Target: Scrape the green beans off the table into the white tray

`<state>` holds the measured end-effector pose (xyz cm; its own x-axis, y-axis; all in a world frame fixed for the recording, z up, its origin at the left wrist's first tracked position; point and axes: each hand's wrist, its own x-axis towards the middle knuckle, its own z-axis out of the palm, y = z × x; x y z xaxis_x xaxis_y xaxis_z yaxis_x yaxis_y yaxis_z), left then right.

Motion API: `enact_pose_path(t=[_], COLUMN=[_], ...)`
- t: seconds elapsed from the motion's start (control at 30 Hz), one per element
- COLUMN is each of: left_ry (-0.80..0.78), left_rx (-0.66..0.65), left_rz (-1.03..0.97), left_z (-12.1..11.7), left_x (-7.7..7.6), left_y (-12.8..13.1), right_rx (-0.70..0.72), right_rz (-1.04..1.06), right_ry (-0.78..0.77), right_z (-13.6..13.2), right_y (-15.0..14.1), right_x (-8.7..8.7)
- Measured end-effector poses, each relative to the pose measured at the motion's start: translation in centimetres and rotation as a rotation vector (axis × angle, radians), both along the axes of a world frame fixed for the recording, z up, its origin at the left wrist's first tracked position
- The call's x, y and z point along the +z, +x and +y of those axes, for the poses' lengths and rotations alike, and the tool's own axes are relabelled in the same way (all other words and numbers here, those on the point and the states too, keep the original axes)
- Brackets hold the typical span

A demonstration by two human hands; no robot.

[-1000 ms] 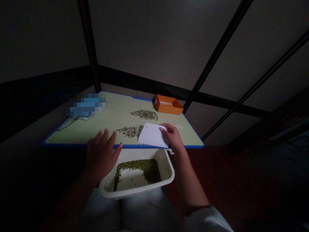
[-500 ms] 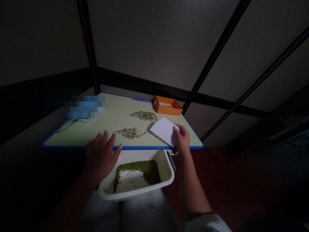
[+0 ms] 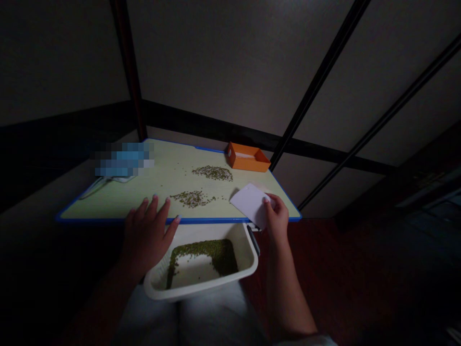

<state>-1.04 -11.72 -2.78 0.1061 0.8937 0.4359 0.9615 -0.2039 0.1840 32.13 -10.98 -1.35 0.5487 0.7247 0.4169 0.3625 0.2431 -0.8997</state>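
My right hand (image 3: 278,215) grips a white card (image 3: 250,204) by its right side, at the front right of the pale green table (image 3: 154,168). Left of the card lies a loose patch of small green beans (image 3: 192,198), with a few strays between. A second patch of beans (image 3: 213,173) is farther back. My left hand (image 3: 147,235) rests at the table's blue front edge with its fingers spread, holding nothing. Below that edge, above my lap, sits a white plastic basin (image 3: 201,288) with green beans (image 3: 225,254) heaped along its far and right sides.
An orange open box (image 3: 249,157) stands at the table's back right corner. On the left is a blurred-out blue item (image 3: 124,160) with a cable (image 3: 90,188) beside it. A panelled wall (image 3: 216,62) rises behind the table.
My right hand has moved the card rightward, away from the near patch of beans, and turned it. My left hand stays at the table's edge.
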Motion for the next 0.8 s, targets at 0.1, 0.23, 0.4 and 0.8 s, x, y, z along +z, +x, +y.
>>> enact_pose_path(t=[0.1,0.23,0.4,0.8], left_ry=[0.006,0.01,0.003,-0.001], left_rx=[-0.006,-0.006,-0.001,0.005], left_rz=[0.004,0.008,0.008,0.003], left_z=[0.0,0.1,0.1,0.0], left_x=[0.0,-0.1,-0.1,0.0], left_y=[0.0,0.0,0.0,-0.1], right_rx=[0.068,0.219,0.31,0.407], right_rz=[0.004,0.003,0.016,-0.037], right_ry=[-0.019,-0.05,-0.056,-0.018], right_z=[0.0,0.2,0.3,1.4], right_y=[-0.1,-1.0,-1.6,-5.8], right_x=[0.1,0.8,1.4,1.3])
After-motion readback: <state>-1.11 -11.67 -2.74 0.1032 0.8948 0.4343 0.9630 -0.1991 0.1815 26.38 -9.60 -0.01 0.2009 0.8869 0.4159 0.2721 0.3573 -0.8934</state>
